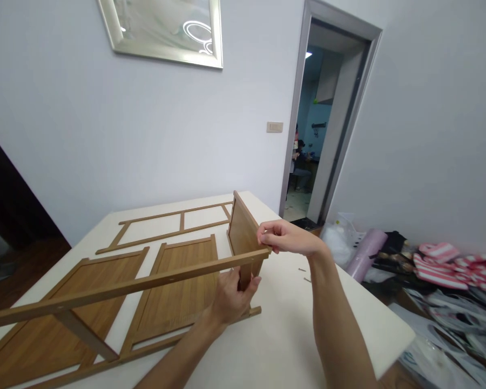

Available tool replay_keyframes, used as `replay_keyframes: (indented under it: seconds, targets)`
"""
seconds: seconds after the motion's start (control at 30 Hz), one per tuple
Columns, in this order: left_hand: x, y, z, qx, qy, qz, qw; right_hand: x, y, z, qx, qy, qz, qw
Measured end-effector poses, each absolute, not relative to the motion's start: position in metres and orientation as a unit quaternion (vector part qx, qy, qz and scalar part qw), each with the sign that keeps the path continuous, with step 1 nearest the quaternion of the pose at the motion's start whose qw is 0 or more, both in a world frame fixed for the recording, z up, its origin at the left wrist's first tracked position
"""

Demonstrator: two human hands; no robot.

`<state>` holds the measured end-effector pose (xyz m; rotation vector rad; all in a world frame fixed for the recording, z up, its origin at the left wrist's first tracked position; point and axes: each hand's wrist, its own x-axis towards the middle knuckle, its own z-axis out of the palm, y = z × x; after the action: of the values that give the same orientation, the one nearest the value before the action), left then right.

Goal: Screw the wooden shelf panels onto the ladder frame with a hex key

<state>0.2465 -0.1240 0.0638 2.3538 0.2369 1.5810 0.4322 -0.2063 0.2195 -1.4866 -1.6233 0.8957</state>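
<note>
A wooden side frame stands on its long edge on the white table, a short crossbar joining its two long rails. At its far end a slatted wooden panel stands upright against it. My left hand is wrapped round the lower part of that panel, just under the upper rail. Above the joint, my right hand is closed with its fingertips pinched at the rail's end. Whatever lies between those fingertips is too small to make out. Two small screws lie on the table right of the panel.
Two more wooden panels lie flat behind the frame. A second ladder-shaped frame lies near the wall. Right of the table are piled clothes, bags and a purple roll. Through the doorway a person sits in another room.
</note>
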Motion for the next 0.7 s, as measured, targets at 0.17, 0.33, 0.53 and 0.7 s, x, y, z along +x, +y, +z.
replay_keyframes:
  seconds: [0.17,0.33,0.53,0.7]
  targets:
    - [0.249,-0.126,0.072,0.806,0.098,0.572,0.111,0.411,-0.196,0.222,-0.568,-0.648,0.35,0.367]
    - [0.247,-0.132,0.076,0.802,0.115,0.578,0.095,0.406,-0.194,0.22,-0.56,-0.668,0.325,0.367]
    - [0.23,-0.117,0.095,0.829,0.068,0.482,0.276,0.408,-0.2,0.22,-0.557,-0.684,0.301,0.362]
    - [0.228,-0.09,0.113,0.731,0.027,0.599,0.326,0.404,-0.201,0.223,-0.571,-0.694,0.256,0.355]
